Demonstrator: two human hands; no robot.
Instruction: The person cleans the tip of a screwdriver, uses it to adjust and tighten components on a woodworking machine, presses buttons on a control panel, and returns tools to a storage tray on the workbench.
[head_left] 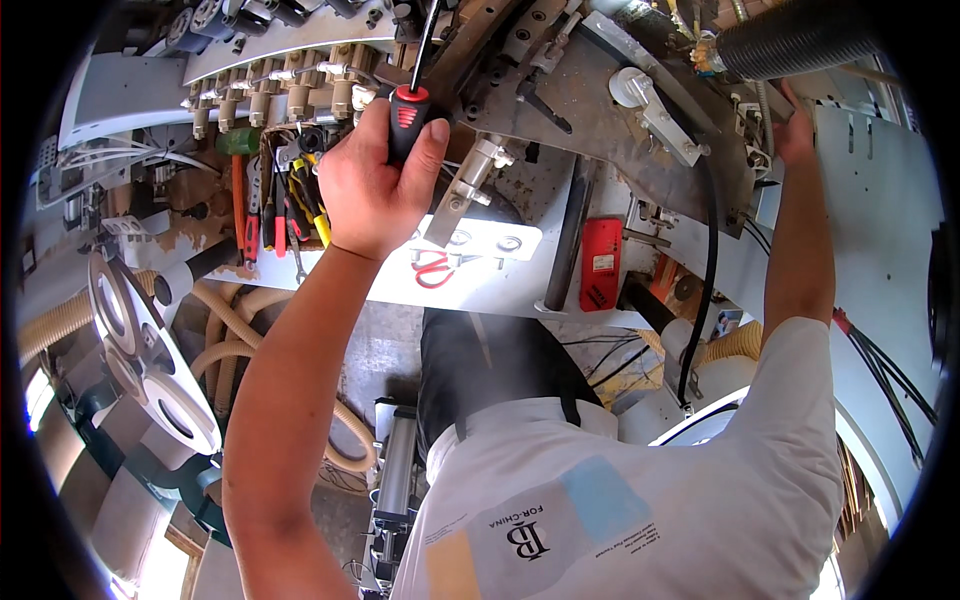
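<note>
My left hand (378,185) is closed around the red and black handle of a screwdriver (408,115). Its shaft points up and away into the machine. Far to the right, my right hand (795,130) rests against the machine beside a metal bracket and a thin ridged hose. One finger there looks stretched out; the others are hard to see. Below the left wrist, red-handled scissors or pliers (433,270) lie by a white plate with round holes (500,238). A red box-shaped item (601,265) stands right of a dark bar.
Several hand tools with red and yellow handles (285,200) stand left of my left wrist. A row of brass-coloured fittings (300,82) runs above them. A thick black hose (795,42) crosses the upper right, and a black cable (712,260) hangs down. Beige ridged hoses (235,320) curl at lower left.
</note>
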